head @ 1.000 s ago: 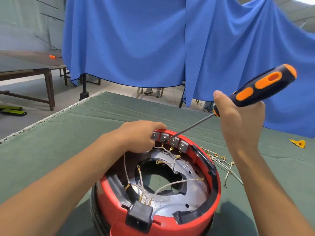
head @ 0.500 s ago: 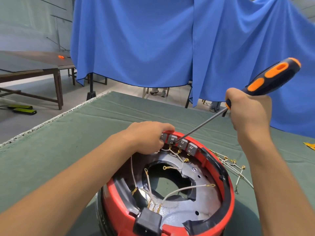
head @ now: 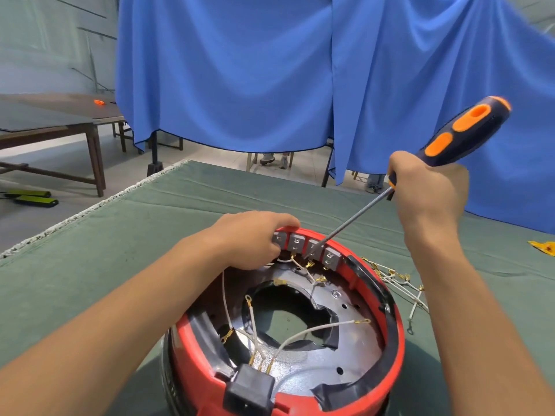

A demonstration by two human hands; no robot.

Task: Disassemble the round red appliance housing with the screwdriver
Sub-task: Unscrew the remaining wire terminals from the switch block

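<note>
A round red appliance housing (head: 390, 340) is sitting open-side up on a green cloth-covered table (head: 90, 265), close to the viewer, with its bare metal floor and loose white wires showing inside. A black plug socket (head: 250, 391) is sitting on the near rim. Along the far rim, a row of grey terminal blocks (head: 332, 258) is lining the inside wall.

The left hand (head: 249, 238) is gripping the far rim, fingers curled over it beside the leftmost block, steadying the housing. The right hand (head: 426, 190) is wrapped firmly around the lower handle of a screwdriver (head: 459, 133) with a black and orange grip, held high and to the right. Its long shaft is slanting down and left, and the tip is meeting the third block; whether it is seated in a screw or prying at a connector is too small to tell.

The step in hand appears to be freeing the terminal blocks or their wires. The next move is likely calling for steady downward pressure and a controlled turn or lever, with the left hand bracing.

Compared with a second ago, the tip is sitting one block further right, and the handle is raised higher.

Just right of the housing, a bundle of removed wires (head: 396, 283) is lying on the cloth. Beyond the table, a blue curtain (head: 240, 70) is hanging.
</note>
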